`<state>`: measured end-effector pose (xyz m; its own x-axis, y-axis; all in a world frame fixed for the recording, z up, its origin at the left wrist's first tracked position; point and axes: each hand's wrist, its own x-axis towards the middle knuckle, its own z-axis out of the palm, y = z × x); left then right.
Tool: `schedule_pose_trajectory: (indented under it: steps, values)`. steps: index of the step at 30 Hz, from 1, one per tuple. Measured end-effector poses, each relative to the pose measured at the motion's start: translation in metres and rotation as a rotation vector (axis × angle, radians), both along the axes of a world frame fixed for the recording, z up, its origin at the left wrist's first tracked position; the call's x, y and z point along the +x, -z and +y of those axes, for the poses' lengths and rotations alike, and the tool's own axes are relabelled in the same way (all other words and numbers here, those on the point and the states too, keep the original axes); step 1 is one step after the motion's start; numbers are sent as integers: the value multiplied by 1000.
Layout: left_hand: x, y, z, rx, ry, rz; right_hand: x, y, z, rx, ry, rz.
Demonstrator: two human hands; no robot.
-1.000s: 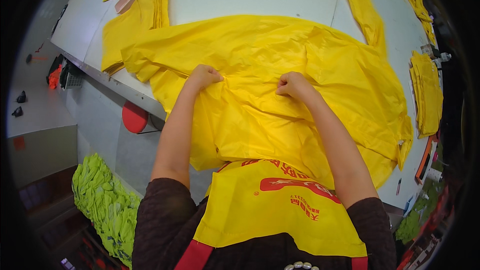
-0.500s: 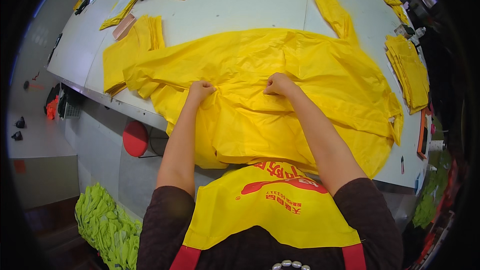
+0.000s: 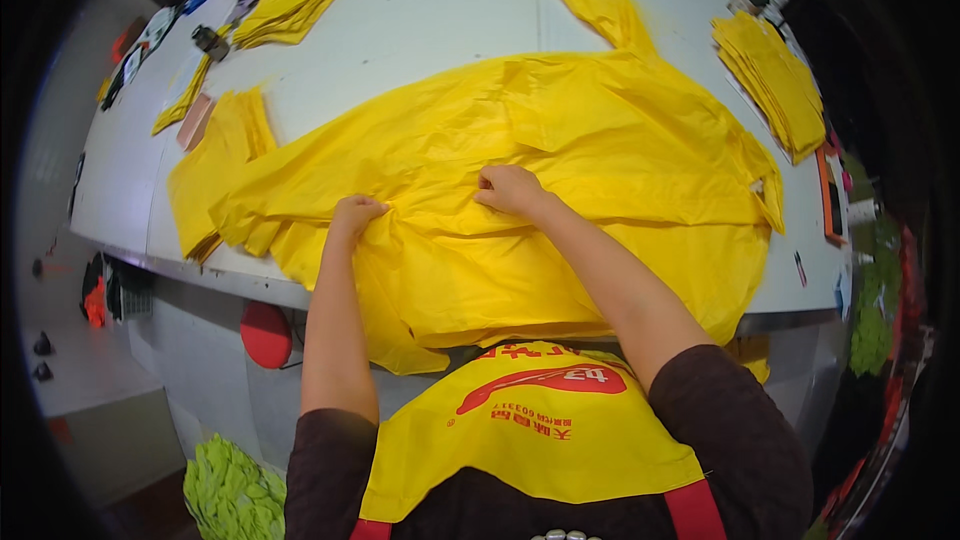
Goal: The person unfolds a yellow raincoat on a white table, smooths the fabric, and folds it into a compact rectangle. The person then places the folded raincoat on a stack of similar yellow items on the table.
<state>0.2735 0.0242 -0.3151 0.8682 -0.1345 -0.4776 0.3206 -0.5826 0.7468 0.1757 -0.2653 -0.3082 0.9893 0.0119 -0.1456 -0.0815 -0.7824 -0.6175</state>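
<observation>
A large, shiny yellow raincoat (image 3: 640,150) lies spread and creased over the table. One long sleeve stretches away toward the far side. My left hand (image 3: 358,215) is closed in a pinch on the fabric left of the middle, and creases fan out from its fingertips. Just to the right, my right hand (image 3: 510,190) is also closed with its fingertips down on the same raincoat; how much cloth it grips is hidden. The near part of the raincoat drapes over the table's front edge against my yellow apron (image 3: 520,440).
Stacks of folded yellow pieces lie at left (image 3: 225,165), far left (image 3: 295,2) and right (image 3: 770,80). Near them are a pink box (image 3: 197,122), a dark bottle (image 3: 210,42) and an orange tray (image 3: 830,195). Below are a red stool (image 3: 266,334) and a lime-green cloth heap (image 3: 232,490).
My view has turned, so the table and raincoat appear shifted left. Both hands stay closed at the raincoat, about as far apart as before. A near corner hangs lower in the picture.
</observation>
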Motion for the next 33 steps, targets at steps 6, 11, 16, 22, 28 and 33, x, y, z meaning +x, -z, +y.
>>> schedule_pose_trajectory:
  steps: [6,11,16,22,28,33]
  values:
    - [-4,5,3,-12,-6,-93,-66,-3,-111,-136,-29,-97]
    - [-10,-1,-14,304,86,-374,-89,-14,-143,380,162,153]
    - [-50,-13,-131,247,318,-1033,-86,-9,-157,501,204,278]
    - [-112,-8,-273,85,729,-717,-83,-11,-154,260,84,176]
    - [-103,1,-293,30,736,-274,-83,1,-156,262,231,142]
    - [-98,-1,-296,86,673,-217,-74,-1,-160,184,201,144]
